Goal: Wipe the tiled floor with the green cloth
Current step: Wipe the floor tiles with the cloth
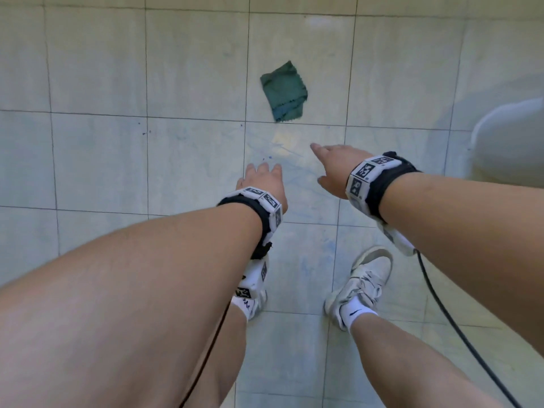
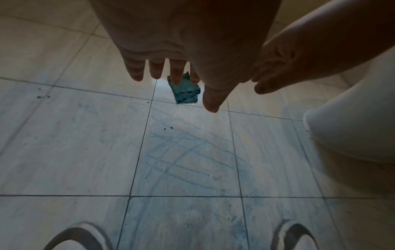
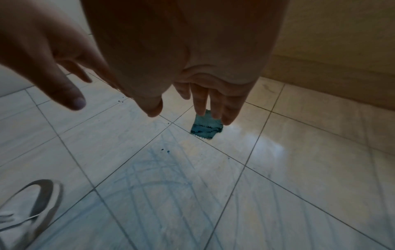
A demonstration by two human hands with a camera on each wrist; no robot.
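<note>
Head view: green cloth [image 1: 284, 92] lies folded and a bit crumpled on the tiled floor [image 1: 117, 69], upper centre of frame, its lower edge just above a grout line, w/ nothing touching it. Both arms reach fwd from the bottom of frame toward it. Left hand [image 1: 263, 184] sits centre frame, fingers straight and slightly spread, released, holding nothing, well short of the cloth. Right hand [image 1: 331, 169] is just right of it and a little higher in frame, also released w/ fingers extended, empty, apart from the cloth. Each wrist carries a black band w/ white marker blocks [image 1: 372, 178], cables trailing to the bottom edge. Blue scribble marks [image 1: 294, 166] show on the tile under and between the hands; a few dark blue specks sit left of centre by the grout. Two white sneakers [image 1: 362, 287] w/ white socks stand lower centre. A white rounded object [image 1: 512, 142] fills the right edge; can't tell what it is. Left wrist view: fingers [image 2: 157, 69] hang straight over the floor, cloth [image 2: 186, 94] visible beyond the tips. Right wrist view: same, cloth [image 3: 205, 128] past the fingertips [image 3: 200, 108], beige wall [image 3: 342, 50] at upper right.
</note>
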